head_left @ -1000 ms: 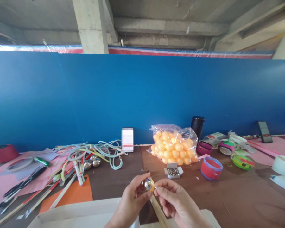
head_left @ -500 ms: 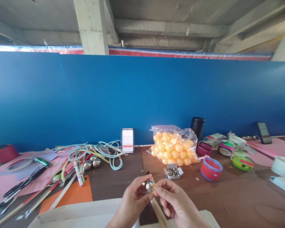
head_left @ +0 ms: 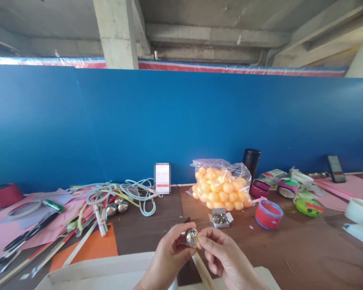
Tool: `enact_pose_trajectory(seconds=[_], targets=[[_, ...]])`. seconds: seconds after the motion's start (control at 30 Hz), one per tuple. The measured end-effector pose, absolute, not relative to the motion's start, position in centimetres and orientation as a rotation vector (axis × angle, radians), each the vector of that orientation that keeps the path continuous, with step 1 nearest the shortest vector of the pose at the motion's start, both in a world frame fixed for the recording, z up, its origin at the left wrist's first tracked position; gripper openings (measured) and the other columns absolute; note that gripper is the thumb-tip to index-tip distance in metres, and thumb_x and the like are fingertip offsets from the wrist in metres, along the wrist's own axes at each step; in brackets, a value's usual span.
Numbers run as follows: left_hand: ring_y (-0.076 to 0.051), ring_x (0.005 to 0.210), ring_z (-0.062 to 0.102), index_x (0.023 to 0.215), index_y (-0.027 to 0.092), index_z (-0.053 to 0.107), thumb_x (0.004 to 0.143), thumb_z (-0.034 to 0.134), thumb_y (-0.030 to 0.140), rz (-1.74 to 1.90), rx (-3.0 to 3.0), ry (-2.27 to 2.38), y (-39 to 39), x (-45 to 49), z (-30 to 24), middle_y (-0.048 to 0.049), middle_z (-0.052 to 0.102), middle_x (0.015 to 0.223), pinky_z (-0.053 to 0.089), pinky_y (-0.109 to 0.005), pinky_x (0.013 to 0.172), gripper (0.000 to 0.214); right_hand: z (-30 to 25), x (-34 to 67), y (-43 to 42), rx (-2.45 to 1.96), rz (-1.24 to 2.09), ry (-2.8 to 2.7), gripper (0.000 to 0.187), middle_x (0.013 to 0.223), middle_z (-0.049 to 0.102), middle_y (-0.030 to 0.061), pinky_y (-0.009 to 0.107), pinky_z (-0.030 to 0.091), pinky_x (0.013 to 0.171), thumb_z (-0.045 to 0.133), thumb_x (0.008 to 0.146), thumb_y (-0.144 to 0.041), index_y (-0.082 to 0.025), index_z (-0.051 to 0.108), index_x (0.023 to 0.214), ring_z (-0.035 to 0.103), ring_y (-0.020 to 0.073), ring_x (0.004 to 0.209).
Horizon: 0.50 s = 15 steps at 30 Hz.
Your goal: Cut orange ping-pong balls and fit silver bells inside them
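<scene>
My left hand [head_left: 171, 250] is closed around a shiny silver ball [head_left: 191, 237], held between thumb and fingers above the near part of the table. Some orange shows along the ball's right edge. My right hand [head_left: 223, 250] meets the ball from the right, its thumb and forefinger pinched together at that edge. Whatever lies between those fingertips is too small to make out. Just beyond the hands stands a small open white box [head_left: 221, 224] filled with little shiny metal pieces. Under my hands a pale wooden strip [head_left: 203, 270] runs toward the front edge.
Behind the box lies a clear bag of orange balls [head_left: 220, 189], beside a black cylinder [head_left: 251, 163]. Silver balls [head_left: 122, 206], cords [head_left: 148, 209] and scissors [head_left: 30, 233] clutter the left. Tape rolls [head_left: 268, 217] sit right. A white tray [head_left: 109, 264] is at front left.
The silver ball has turned or shifted very slightly in my left hand. Both hands otherwise keep nearly the same place and grip.
</scene>
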<state>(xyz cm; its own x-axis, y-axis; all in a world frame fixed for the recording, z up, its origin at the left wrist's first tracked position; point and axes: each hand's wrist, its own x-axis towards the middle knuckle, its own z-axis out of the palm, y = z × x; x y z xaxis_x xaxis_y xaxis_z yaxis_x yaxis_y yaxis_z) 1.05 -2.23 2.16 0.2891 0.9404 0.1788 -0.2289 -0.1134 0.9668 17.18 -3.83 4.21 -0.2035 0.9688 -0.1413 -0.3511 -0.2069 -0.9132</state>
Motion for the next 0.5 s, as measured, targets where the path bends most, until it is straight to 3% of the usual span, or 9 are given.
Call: enact_pose_trajectory(seconds=[0.5], targets=[[-0.018, 0.086, 0.061, 0.106, 0.02, 0.063, 0.065, 0.074, 0.017, 1.16, 1.304, 0.76, -2.22, 1.1, 2.29, -0.0057, 0.066, 0.093, 0.047, -0.028, 0.077, 0.042, 3.71, 17.5, -3.54, -0.874, 1.684, -0.951, 0.024, 0.046, 0.045, -0.0084, 0.017, 0.018, 0.038, 0.073, 0.072, -0.036, -0.016, 0.061, 0.068, 0.032, 0.0022, 0.036]])
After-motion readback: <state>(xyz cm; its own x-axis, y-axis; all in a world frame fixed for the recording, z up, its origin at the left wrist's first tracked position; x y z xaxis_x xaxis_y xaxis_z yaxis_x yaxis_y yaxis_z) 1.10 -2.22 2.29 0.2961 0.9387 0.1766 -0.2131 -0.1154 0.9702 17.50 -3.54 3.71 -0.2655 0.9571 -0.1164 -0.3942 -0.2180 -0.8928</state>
